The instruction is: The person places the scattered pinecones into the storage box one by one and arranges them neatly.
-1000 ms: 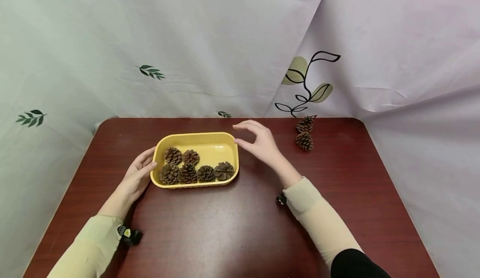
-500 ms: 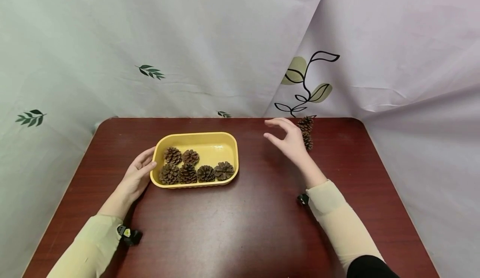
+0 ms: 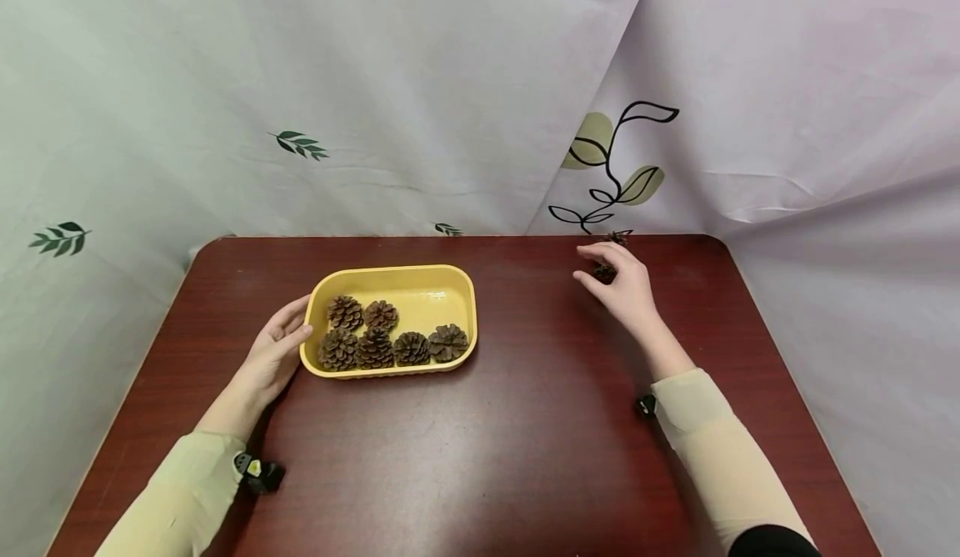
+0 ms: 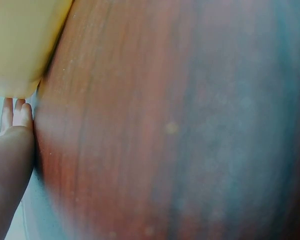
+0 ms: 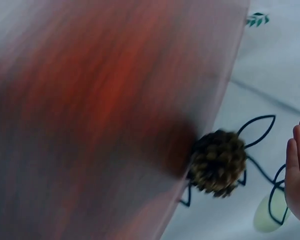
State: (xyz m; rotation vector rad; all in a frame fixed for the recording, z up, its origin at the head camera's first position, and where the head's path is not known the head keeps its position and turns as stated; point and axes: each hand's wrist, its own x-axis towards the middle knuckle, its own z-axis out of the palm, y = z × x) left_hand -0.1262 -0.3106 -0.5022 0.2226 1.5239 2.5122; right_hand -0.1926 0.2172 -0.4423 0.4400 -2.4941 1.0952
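Note:
A yellow plastic tray (image 3: pixel 427 270) stands left of the middle of the table. Several brown pine cones (image 3: pixel 375 347) lie in it, most in a row along its near side. My left hand (image 3: pixel 273 357) holds the tray's left end, thumb on the rim and fingers against the outer wall. In the right wrist view, my right hand (image 5: pixel 297 175) is raised beside a pine cone (image 5: pixel 217 162) at the table's back edge. The head view has this right hand (image 3: pixel 628 294) over two pine cones, thumb and fingers apart, partly hiding the near cone (image 3: pixel 604 273) and the far one (image 3: pixel 617 238).
The dark red wooden table (image 3: pixel 465 457) has a back edge close to a pale hanging cloth (image 3: pixel 420 107) printed with leaves. More cloth hangs at both sides.
My right hand has moved right from beside the tray's right end to the two pine cones at the back. My left hand and the tray have stayed in place.

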